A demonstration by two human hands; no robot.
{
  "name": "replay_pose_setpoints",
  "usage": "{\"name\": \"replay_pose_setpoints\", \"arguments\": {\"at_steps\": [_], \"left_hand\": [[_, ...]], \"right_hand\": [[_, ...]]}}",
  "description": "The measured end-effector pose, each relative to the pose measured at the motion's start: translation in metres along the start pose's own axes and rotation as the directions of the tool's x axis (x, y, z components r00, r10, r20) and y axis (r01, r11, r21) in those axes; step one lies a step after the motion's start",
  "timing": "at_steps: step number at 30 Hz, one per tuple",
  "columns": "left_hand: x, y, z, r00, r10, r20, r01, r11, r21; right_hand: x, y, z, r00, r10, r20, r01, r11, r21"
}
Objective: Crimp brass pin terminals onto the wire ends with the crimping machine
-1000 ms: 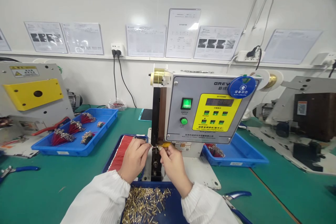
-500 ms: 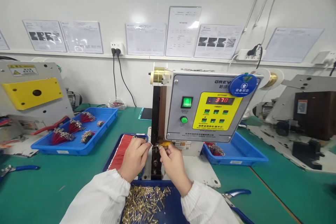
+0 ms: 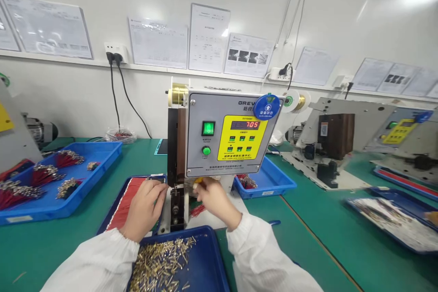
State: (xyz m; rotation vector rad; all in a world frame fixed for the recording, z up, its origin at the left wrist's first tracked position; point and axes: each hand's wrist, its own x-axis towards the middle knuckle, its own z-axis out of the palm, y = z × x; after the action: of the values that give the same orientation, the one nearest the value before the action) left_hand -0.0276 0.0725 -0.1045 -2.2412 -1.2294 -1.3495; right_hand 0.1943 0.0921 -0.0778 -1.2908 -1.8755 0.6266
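Observation:
My left hand (image 3: 145, 205) is closed, thumb and fingers together, just left of the black crimping head of the bench machine (image 3: 219, 139); what its fingertips hold is too small to make out. Beneath it lies a row of red wires (image 3: 126, 198) in a dark blue tray (image 3: 107, 210). My right hand (image 3: 216, 198) is pinched close to the head's right side, by a small yellow part (image 3: 198, 181); anything inside the pinch is hidden. Red wires (image 3: 197, 210) show just below these fingers. In front, a blue tray (image 3: 205, 264) contains many loose brass-coloured pins (image 3: 162, 262).
A large blue tray (image 3: 77, 198) with wire bundles stands on the left. Another blue tray (image 3: 275, 187) with a bundle is behind the machine at right. More machines (image 3: 337, 139) and a dark tray (image 3: 386, 223) occupy the right side of the green bench (image 3: 308, 255).
The view has swung right. My right hand has moved slightly away from the crimping head, and red wires now show under it. The display reads 705 instead of 370.

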Motion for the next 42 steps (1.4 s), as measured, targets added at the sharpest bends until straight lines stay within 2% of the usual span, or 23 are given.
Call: {"name": "replay_pose_setpoints", "arguments": {"at_steps": [3, 6, 12, 18, 22, 28, 33, 36, 38, 39, 41, 42], "left_hand": [[0.000, 0.000, 0.001, 1.000, -0.007, 0.009, 0.007, 1.000, -0.003], [0.000, 0.001, 0.001, 0.999, -0.028, 0.040, 0.028, 1.000, -0.001], [0.000, 0.000, 0.003, 0.998, -0.033, 0.060, 0.032, 0.999, 0.007], [0.000, 0.000, 0.005, 0.998, -0.024, 0.062, 0.024, 1.000, 0.006], [0.000, -0.001, 0.006, 0.998, -0.026, 0.064, 0.025, 1.000, 0.013], [0.000, -0.001, 0.006, 0.997, -0.020, 0.069, 0.019, 1.000, 0.014], [0.001, -0.001, 0.006, 0.998, -0.020, 0.065, 0.018, 0.999, 0.028], [0.003, -0.008, 0.002, 0.997, -0.058, 0.058, 0.053, 0.996, 0.076], [0.004, -0.019, -0.003, 0.989, -0.137, 0.060, 0.130, 0.985, 0.118], [0.004, -0.026, -0.006, 0.978, -0.193, 0.076, 0.181, 0.973, 0.143], [0.003, -0.045, -0.013, 0.932, -0.332, 0.144, 0.296, 0.929, 0.222], [0.002, -0.055, -0.016, 0.891, -0.413, 0.190, 0.355, 0.893, 0.277]], "right_hand": [[-0.004, 0.018, -0.026, 1.000, 0.026, 0.008, -0.025, 0.998, -0.052], [-0.009, 0.033, -0.035, 0.999, 0.013, 0.038, -0.009, 0.992, -0.125], [-0.010, 0.040, -0.025, 0.993, -0.014, 0.121, 0.048, 0.956, -0.289], [-0.013, 0.032, -0.024, 0.997, -0.004, 0.074, 0.034, 0.910, -0.413], [-0.014, 0.030, -0.017, 0.999, 0.028, 0.028, -0.011, 0.880, -0.475], [-0.012, 0.034, -0.002, 0.995, 0.070, 0.072, -0.022, 0.852, -0.524], [-0.012, 0.030, -0.008, 0.995, 0.068, 0.071, -0.019, 0.841, -0.540], [-0.017, 0.020, -0.015, 0.998, 0.040, 0.054, -0.005, 0.842, -0.539], [-0.024, 0.009, -0.017, 0.993, -0.002, 0.114, 0.064, 0.840, -0.538], [-0.028, 0.003, -0.016, 0.982, -0.034, 0.188, 0.130, 0.839, -0.529], [-0.038, -0.010, -0.013, 0.917, -0.090, 0.390, 0.284, 0.833, -0.474], [-0.043, -0.016, -0.010, 0.874, -0.096, 0.477, 0.333, 0.833, -0.442]]}}
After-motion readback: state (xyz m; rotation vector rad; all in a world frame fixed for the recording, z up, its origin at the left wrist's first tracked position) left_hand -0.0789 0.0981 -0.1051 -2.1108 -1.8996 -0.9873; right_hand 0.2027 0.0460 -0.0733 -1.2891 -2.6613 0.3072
